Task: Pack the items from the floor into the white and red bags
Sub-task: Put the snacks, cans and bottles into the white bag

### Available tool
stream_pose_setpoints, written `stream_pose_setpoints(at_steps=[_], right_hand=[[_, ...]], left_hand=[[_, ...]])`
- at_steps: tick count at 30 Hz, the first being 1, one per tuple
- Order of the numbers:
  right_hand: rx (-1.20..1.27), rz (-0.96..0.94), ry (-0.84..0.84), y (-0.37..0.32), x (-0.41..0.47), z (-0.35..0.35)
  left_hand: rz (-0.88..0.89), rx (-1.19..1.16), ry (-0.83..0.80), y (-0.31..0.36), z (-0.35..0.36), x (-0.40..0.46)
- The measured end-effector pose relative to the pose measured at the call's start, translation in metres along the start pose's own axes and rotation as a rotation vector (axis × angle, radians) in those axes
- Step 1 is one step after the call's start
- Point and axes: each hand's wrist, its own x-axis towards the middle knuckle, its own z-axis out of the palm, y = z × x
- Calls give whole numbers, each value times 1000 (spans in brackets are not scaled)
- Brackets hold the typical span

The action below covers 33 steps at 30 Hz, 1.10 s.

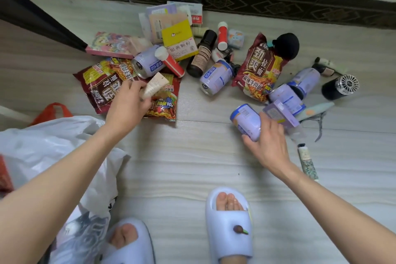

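My left hand (128,106) pinches a beige cream tube (155,84) just above a dark red noodle packet (102,85). My right hand (269,139) grips a lilac drink can (246,119) lying on the floor, beside a lilac box (279,113). The white bag (47,148) lies crumpled at the lower left under my left forearm. The red bag (52,111) shows its orange-red handle just behind the white one. More lilac cans (216,76), another noodle packet (259,66), a dark bottle (200,57) and medicine boxes (179,39) are scattered across the floor.
A black hair dryer (339,87) and a patterned tube (307,161) lie at the right. A dark furniture edge (40,19) runs along the upper left. A patterned skirting (235,0) closes the back. My feet in pale blue slippers (229,223) stand at the bottom.
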Motion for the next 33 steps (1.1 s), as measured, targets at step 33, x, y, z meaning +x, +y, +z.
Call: stream_pose_setpoints(at_steps=[33], right_hand=[[-419, -999, -624, -306, -132, 4]], left_hand=[[-775, -27, 101, -164, -85, -330]])
